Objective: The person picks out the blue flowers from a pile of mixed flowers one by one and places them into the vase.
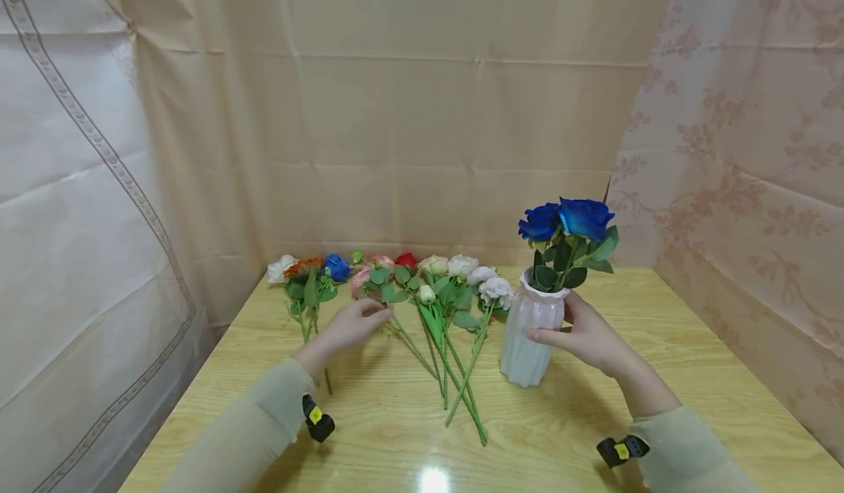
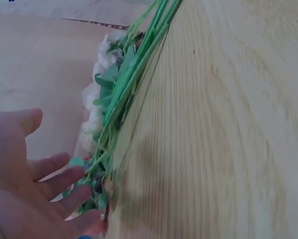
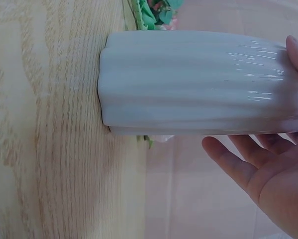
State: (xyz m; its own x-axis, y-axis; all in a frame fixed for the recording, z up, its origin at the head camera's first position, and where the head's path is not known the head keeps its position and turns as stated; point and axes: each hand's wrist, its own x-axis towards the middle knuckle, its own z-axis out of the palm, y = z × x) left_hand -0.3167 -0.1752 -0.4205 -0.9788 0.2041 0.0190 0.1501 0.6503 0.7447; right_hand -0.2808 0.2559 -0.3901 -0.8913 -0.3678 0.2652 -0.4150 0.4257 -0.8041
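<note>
A white ribbed vase point(image 1: 527, 335) stands on the wooden table, slightly tilted, with two blue roses point(image 1: 585, 218) and their leaves rising from its mouth. My right hand point(image 1: 587, 335) grips the vase near its neck; in the right wrist view its thumb point(image 3: 297, 57) lies on one side and the fingers go behind the other. My left hand point(image 1: 352, 324) hovers in front of the pink flowers point(image 1: 361, 282), and the left wrist view shows its fingers spread and holding nothing. Green stems point(image 1: 467, 383) of several flowers cross on the table between the hands.
Farther left lie a white flower point(image 1: 281, 268), an orange flower point(image 1: 305, 266) and a blue rose point(image 1: 337, 267). A red flower point(image 1: 405, 260), a white tulip point(image 1: 426, 294) and pale purple blooms point(image 1: 496, 290) lie along the back. Cloth curtains point(image 1: 428, 112) hang behind and at both sides.
</note>
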